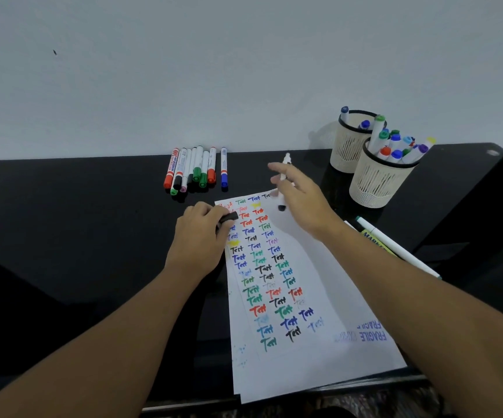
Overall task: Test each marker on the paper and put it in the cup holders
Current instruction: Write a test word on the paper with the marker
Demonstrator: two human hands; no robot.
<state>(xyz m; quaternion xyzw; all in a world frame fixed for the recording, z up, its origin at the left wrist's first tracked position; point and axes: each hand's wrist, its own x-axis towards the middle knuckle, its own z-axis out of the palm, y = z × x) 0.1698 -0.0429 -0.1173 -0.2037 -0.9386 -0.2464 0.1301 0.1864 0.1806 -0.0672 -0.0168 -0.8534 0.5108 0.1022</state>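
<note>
While the black table [63, 224] runs from the left edge to the right under a pale wall, the first items met from the left are the loose markers [196, 170], a row lying side by side at the far edge against the wall, caps pointing near: red, black, purple, green, red and blue among them. Just near and right of that row, the left hand [197, 236] rests at the left margin of the paper [319, 297], fingers curled round a black cap [229, 219] that sticks out to the right over the sheet. The paper lies lengthwise from far to near, covered in columns of the word "Test" in many colours, with "FRAGILE" printed upside down at its near right corner. Above the far end of the sheet, the right hand [298, 194] holds an uncapped white marker [284, 173] pinched between thumb and fingers, its black tip pointing down toward the paper; motion blur hides whether the tip touches. Further right, a white pen [401, 251] and a yellow-labelled item lie beside the sheet. At far right stand two beige cup holders [377, 182], touching, both holding capped markers upright.
</note>
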